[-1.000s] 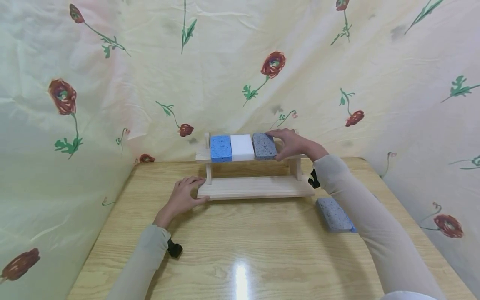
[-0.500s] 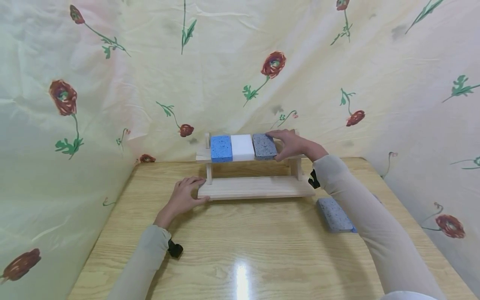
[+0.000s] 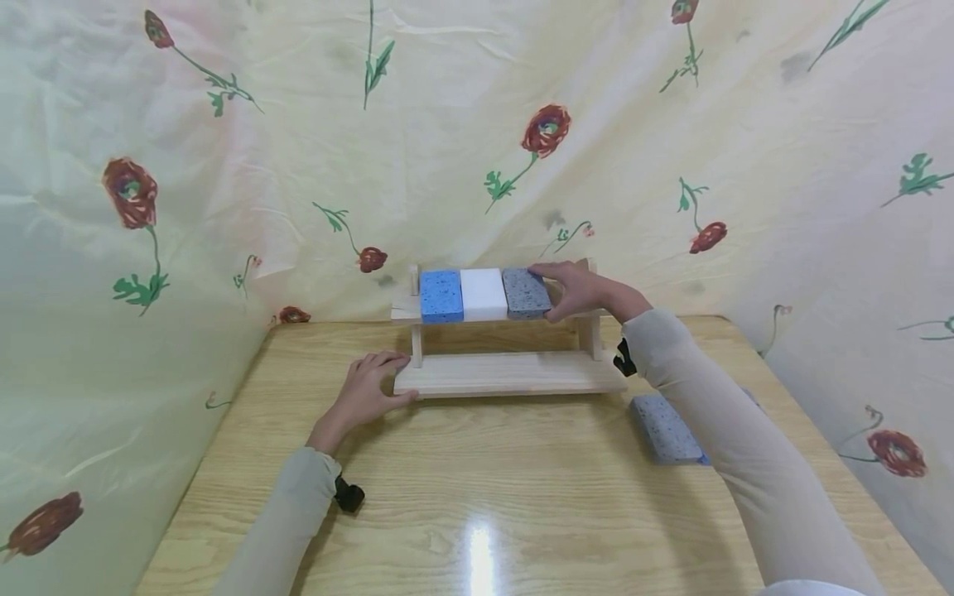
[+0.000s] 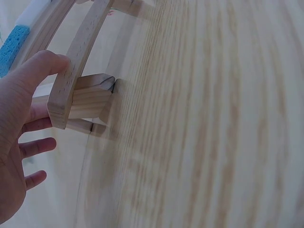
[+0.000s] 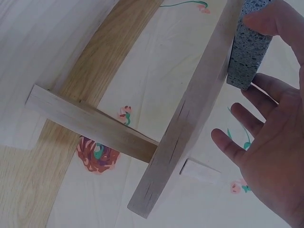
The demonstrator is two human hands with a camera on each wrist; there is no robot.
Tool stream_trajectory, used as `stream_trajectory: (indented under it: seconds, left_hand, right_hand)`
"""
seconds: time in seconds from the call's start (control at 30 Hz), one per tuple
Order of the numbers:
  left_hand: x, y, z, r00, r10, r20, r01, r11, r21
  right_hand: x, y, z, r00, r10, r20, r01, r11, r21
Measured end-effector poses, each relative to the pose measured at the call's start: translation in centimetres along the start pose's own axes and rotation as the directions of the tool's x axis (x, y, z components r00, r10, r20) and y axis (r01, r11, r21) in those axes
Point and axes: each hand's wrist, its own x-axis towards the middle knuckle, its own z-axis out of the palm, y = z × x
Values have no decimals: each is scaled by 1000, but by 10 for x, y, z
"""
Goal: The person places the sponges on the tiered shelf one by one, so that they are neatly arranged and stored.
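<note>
Backdrop: wooden table (image 3: 417, 497) is being backed by flowered cloth (image 3: 440, 165).
Left hand (image 3: 363, 392): lower board (image 3: 510, 375) of the wooden rack (image 3: 590, 338) is being pinched, other fingers spread.
Right hand (image 3: 585, 290): dark grey sponge (image 3: 526, 294) is being pinched on the upper shelf (image 3: 406, 309), right of the white block (image 3: 483, 293) and blue sponge (image 3: 441, 295).
Right sleeve (image 3: 734, 447): paler grey sponge (image 3: 663, 428) is being partly hidden.

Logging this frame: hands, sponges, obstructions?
Left hand grips lower board. Right hand holds dark gray sponge on upper board. White sponge alongside; no obstruction visible.
</note>
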Motion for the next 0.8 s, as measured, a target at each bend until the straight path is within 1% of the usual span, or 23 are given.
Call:
stream_trajectory:
  seconds: [0.17, 0.5, 0.8]
  left_hand:
    - [0, 0, 0, 1000, 0, 2, 0, 1000, 1]
    - [-1, 3, 0, 1000, 9, -2, -9, 1000, 1]
    - [0, 0, 0, 1000, 8, 0, -8, 1000, 12]
  right_hand:
    - [-1, 0, 0, 1000, 15, 12, -15, 1000, 11]
    - [-2, -1, -1, 999, 40, 22, -40, 999, -7]
    - [-4, -3, -3, 999, 45, 23, -44, 999, -23]
